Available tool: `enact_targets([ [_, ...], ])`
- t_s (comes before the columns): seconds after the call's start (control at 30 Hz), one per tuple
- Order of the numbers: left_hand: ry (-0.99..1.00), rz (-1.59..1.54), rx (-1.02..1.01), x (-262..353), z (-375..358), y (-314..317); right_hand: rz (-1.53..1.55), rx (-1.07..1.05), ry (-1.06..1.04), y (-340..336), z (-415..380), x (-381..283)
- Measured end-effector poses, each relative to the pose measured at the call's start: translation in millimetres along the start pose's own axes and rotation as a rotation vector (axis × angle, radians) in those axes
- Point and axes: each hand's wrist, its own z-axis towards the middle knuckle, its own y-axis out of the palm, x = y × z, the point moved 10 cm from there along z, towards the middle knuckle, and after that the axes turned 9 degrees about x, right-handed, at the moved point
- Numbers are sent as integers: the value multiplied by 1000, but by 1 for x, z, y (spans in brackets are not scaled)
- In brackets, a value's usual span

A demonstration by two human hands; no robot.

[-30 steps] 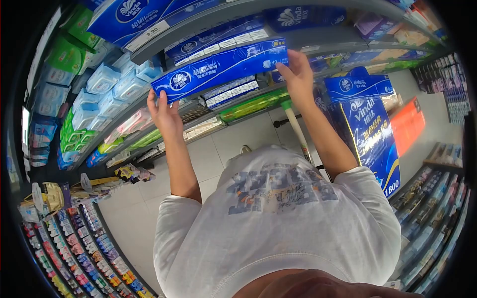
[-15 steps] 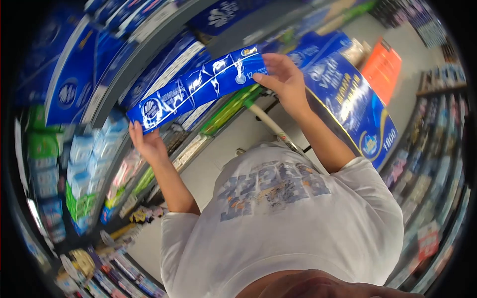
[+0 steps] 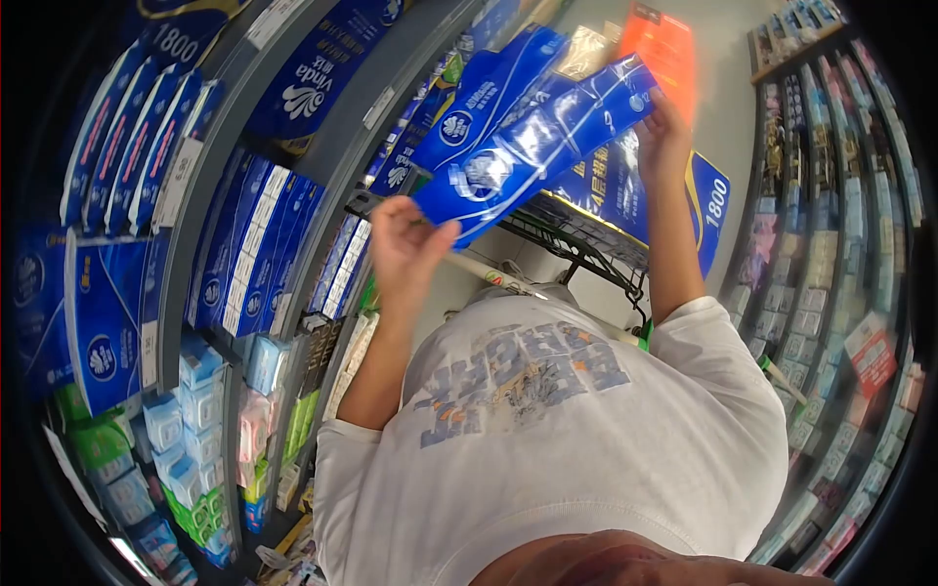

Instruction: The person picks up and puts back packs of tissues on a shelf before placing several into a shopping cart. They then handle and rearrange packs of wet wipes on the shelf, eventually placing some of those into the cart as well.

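A long, glossy blue Vinda tissue pack (image 3: 528, 146) with white swirls is held at a slant in front of my chest. My left hand (image 3: 403, 244) pinches its lower left end between thumb and fingers. At the upper right end, my right hand (image 3: 667, 137) is closed round the edge. Beneath the pack is a black wire shopping cart (image 3: 586, 239) carrying a large blue carton (image 3: 711, 210) marked 1800. Another blue tissue pack (image 3: 489, 98) lies just behind the held one, partly covered by it.
Shelves on my left hold blue tissue packs (image 3: 259, 244) and light-blue wipes packs (image 3: 195, 420). An orange panel (image 3: 657, 59) stands beyond the cart. On my right runs a rack of small packaged goods (image 3: 816, 244) with a red-and-white sign (image 3: 870, 352).
Both hands have carried the tissue pack rightward, from before the shelf to above the cart. It slants more steeply now, and the view has turned.
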Motion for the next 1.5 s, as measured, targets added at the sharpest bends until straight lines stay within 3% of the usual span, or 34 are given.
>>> enact_targets([
  [0.07,-53,20,-57,-25,-2,27,-86,114,-62,-31,20,4],
  [0.13,-295,-13,-101,-61,-8,46,-165,115,-69,-52,42,19],
  [0.17,-297,-9,-107,-67,-7,50,-250,105,-68,-59,52,25],
  [0.23,-432,-8,-45,-91,-8,47,-287,127,-77,-55,55,30],
  [0.33,-481,-70,45,-109,-4,39,-506,82,-156,-38,67,34],
  [0.43,-399,-119,119,-101,4,35,-625,59,-298,-12,75,38],
  [0.5,-374,-88,121,-90,9,39,-573,19,-257,-5,88,56],
  [0.57,-351,-62,133,-87,13,39,-666,36,-419,-7,122,73],
  [0.83,-338,-41,59,-93,18,54,-628,40,-262,21,128,78],
  [1.03,-264,-72,-54,-95,11,64,-722,59,-480,41,101,49],
  [1.1,-266,-95,-6,-96,10,50,-876,29,-703,70,69,24],
  [1.17,-284,-28,8,-104,9,23,-706,-100,-968,105,24,1],
  [1.23,-242,-11,154,-108,5,-25,-581,-296,-824,141,-11,2],
  [1.33,2,219,368,-86,-3,-103,-574,-535,-553,193,-67,17],
  [1.43,141,369,666,-53,-23,-193,-599,-914,-476,247,-133,44],
  [1.5,241,533,896,-24,-46,-253,-711,-1110,-532,280,-178,67],
])
